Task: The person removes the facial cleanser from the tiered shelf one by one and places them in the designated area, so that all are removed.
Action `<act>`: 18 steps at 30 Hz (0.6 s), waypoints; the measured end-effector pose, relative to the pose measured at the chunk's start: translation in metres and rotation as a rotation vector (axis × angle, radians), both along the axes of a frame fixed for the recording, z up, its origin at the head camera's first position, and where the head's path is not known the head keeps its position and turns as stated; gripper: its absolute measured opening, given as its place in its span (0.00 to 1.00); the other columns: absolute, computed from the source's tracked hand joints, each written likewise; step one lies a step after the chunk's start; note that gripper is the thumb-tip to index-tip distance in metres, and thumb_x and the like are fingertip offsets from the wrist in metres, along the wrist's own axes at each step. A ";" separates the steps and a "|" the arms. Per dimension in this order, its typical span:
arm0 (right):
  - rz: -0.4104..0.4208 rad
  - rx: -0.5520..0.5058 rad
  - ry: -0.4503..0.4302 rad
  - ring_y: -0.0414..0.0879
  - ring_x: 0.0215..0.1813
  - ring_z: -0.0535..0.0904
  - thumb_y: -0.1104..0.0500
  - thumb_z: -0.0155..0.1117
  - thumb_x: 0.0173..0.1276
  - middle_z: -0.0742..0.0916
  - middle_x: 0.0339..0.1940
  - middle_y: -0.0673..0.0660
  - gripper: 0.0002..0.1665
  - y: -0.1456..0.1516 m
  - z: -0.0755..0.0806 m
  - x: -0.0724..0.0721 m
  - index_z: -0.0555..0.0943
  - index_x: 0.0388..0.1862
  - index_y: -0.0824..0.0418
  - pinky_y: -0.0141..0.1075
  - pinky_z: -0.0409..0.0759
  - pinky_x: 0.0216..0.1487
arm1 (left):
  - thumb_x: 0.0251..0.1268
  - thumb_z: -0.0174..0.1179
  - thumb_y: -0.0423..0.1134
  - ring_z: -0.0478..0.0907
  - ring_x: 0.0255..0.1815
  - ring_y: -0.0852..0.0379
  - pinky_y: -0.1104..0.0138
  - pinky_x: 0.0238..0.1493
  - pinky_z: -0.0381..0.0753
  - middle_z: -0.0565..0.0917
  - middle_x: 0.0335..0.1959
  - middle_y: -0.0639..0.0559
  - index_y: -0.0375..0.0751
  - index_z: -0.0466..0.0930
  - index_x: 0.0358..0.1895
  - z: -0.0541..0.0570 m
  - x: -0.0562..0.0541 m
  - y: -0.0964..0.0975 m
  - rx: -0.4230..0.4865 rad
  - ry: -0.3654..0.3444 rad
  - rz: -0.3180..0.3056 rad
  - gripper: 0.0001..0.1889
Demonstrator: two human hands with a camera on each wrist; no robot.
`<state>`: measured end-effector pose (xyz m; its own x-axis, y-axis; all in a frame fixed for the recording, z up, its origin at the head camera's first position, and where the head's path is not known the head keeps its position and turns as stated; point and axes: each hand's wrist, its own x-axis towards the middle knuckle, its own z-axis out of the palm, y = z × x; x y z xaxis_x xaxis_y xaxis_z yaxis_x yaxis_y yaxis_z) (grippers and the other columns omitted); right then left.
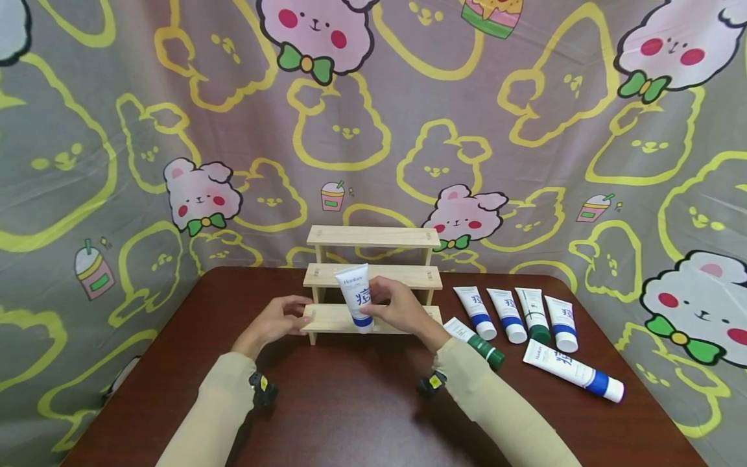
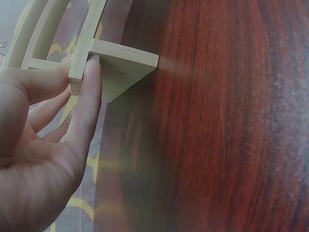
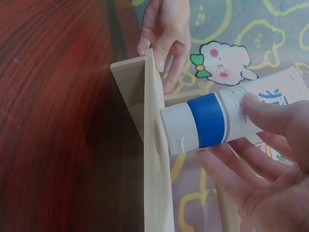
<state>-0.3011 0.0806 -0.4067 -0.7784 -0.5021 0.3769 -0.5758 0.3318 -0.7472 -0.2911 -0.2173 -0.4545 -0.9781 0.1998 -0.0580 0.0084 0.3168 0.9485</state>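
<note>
A three-tier wooden display stand [image 1: 373,277] stands at the back of the table. At the left end of its lowest board [image 2: 88,36], my left hand [image 1: 279,322] pinches the wood between thumb and fingers. My right hand [image 1: 401,306] grips a white squeeze tube [image 1: 353,293] with a blue band, thumb on one side and fingers on the other. The tube is cap down and slightly tilted over the lowest board. In the right wrist view its white cap [image 3: 179,127] is at the board's surface; whether it bears on the board, I cannot tell.
Right of the stand lie several more tubes: white ones with blue bands, such as the nearest tube [image 1: 574,371], and green-capped ones, such as the tube [image 1: 475,342] by my right forearm. A patterned cloth [image 1: 373,143] hangs behind the brown table [image 1: 350,408].
</note>
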 end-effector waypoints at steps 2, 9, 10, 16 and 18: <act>0.003 0.013 -0.001 0.50 0.44 0.88 0.63 0.76 0.64 0.91 0.43 0.62 0.18 0.004 0.000 0.001 0.83 0.51 0.66 0.38 0.86 0.50 | 0.69 0.62 0.25 0.83 0.40 0.55 0.60 0.45 0.93 0.78 0.53 0.31 0.24 0.71 0.68 0.000 0.000 0.000 -0.001 0.001 0.000 0.25; 0.018 0.043 -0.022 0.49 0.43 0.88 0.61 0.76 0.65 0.91 0.42 0.63 0.18 0.017 0.006 0.007 0.83 0.50 0.66 0.36 0.86 0.50 | 0.69 0.62 0.25 0.83 0.40 0.55 0.61 0.44 0.93 0.78 0.53 0.31 0.24 0.71 0.68 0.000 0.000 0.000 -0.009 0.000 0.004 0.25; 0.023 0.048 -0.025 0.50 0.44 0.88 0.61 0.76 0.65 0.91 0.42 0.63 0.18 0.019 0.008 0.008 0.83 0.51 0.66 0.37 0.87 0.51 | 0.69 0.62 0.25 0.83 0.40 0.55 0.61 0.44 0.93 0.79 0.53 0.31 0.24 0.71 0.68 0.000 -0.001 0.000 -0.009 0.000 0.006 0.25; 0.057 0.115 -0.058 0.48 0.47 0.88 0.60 0.76 0.66 0.91 0.46 0.60 0.20 0.033 0.014 0.012 0.83 0.55 0.64 0.48 0.87 0.57 | 0.69 0.62 0.25 0.83 0.39 0.56 0.62 0.43 0.93 0.79 0.53 0.31 0.24 0.71 0.67 -0.001 -0.001 0.000 -0.013 0.003 0.009 0.24; 0.069 0.139 -0.068 0.48 0.48 0.87 0.60 0.75 0.66 0.91 0.47 0.59 0.21 0.038 0.016 0.013 0.83 0.56 0.63 0.51 0.87 0.59 | 0.69 0.62 0.25 0.83 0.39 0.55 0.61 0.43 0.93 0.79 0.52 0.31 0.24 0.72 0.67 -0.001 -0.001 0.001 -0.015 0.004 0.011 0.24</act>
<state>-0.2878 0.1185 -0.3910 -0.7614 -0.5990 0.2479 -0.5509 0.3961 -0.7346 -0.2920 -0.2166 -0.4558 -0.9805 0.1881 -0.0571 0.0085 0.3308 0.9436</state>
